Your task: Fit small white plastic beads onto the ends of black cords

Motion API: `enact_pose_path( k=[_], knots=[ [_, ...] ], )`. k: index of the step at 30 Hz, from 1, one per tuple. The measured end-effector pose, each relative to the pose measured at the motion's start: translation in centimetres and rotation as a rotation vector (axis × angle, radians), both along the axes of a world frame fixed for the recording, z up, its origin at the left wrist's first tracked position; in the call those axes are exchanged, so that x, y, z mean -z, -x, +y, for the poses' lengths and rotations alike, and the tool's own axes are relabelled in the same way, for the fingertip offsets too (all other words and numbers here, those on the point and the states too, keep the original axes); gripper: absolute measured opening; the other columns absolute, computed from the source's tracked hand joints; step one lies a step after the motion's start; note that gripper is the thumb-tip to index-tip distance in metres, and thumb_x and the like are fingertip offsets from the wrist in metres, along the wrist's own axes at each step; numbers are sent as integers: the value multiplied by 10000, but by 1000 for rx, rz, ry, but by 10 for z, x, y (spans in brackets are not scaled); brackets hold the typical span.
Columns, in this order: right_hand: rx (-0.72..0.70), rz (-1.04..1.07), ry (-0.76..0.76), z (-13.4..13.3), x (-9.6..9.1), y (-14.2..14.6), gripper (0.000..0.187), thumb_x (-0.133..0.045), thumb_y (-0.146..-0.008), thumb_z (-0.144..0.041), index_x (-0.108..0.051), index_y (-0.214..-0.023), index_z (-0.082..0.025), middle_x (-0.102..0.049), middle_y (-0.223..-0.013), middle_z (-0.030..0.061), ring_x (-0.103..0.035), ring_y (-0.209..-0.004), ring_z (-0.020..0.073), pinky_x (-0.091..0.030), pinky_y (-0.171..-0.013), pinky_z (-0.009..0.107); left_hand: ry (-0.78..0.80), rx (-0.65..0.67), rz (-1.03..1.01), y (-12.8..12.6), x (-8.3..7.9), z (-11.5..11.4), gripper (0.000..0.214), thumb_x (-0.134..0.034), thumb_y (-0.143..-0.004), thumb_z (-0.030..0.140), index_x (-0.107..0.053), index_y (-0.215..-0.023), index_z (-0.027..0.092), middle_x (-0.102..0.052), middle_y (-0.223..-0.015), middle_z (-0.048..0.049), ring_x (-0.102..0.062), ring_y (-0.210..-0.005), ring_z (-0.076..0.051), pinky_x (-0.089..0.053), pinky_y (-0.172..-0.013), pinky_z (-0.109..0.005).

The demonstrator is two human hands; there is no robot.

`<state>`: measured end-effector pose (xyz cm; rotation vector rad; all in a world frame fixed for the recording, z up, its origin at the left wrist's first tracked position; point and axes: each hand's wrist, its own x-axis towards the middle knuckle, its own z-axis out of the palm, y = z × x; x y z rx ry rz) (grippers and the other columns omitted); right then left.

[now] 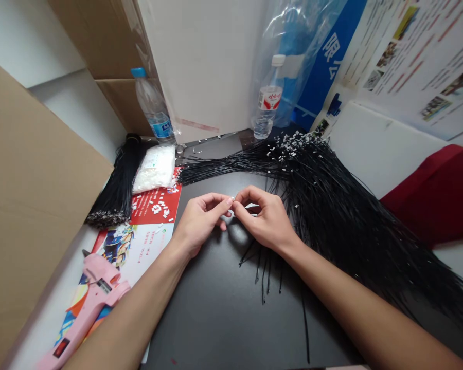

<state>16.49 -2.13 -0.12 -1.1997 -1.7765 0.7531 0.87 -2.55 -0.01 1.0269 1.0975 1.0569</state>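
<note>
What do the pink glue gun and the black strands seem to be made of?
The pink glue gun looks like moulded plastic, smooth with a soft sheen. The black strands look like plastic-coated cord or wire: glossy, thin, bending in curves; core unseen.

Smooth plastic-coated black cords (332, 216) lie on a matt tabletop (216, 318) (the glue gun (94, 298) is glossy plastic).

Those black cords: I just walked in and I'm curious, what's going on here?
A person works at a black table, left hand and right hand meeting at the fingertips around something small and pale. A large spread of thin black cords, tipped with white bits, lies beside the right hand. Another black bundle lies by a bag of white pieces, and a pink glue gun rests on a printed leaflet.
</note>
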Motion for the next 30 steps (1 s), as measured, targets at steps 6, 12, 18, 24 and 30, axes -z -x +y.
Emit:
enact_pose_path(
  k=[6,12,18,24,30],
  knots=[
    [-7,-62,-36,-2,2,1,99,-581,-849,-190,-645,-775,-175,-691,-726,3,-629,-658,115,-480,-638,222,42,-19,-5,0,-2,0,285,-833,-669,363,-728,-762,114,-687,-781,-64,-610,-677,-126,-528,-579,-236],
    [-3,-28,-23,-2,-1,2,103,-590,-854,-212,-665,-793,-175,-714,-746,12,-654,-670,117,-477,-582,200,28,17,16,6,-6,2,317,-831,-678,403,-742,-798,123,-688,-836,-80,-624,-782,-168,-511,-524,-217],
    [-11,-32,27,-1,-4,-1,124,-598,-848,-241,-688,-805,-168,-709,-717,14,-636,-632,115,-468,-547,197,-44,-32,91,10,-13,3,314,-823,-694,408,-752,-806,123,-685,-819,-72,-581,-718,-142,-466,-484,-202],
    [27,-1,10,0,-6,-2,142,-604,-842,-241,-683,-750,-169,-679,-656,3,-600,-574,105,-437,-523,197,-41,-24,73,9,-12,3,341,-854,-641,380,-763,-872,147,-700,-844,-67,-594,-738,-152,-469,-513,-219],
    [22,-4,14,-2,-8,-1,146,-602,-845,-236,-691,-755,-163,-677,-656,6,-595,-579,103,-428,-520,194,-61,-12,104,9,-8,4,296,-826,-672,373,-753,-841,141,-680,-803,-55,-583,-717,-147,-458,-507,-219]
  ],
)
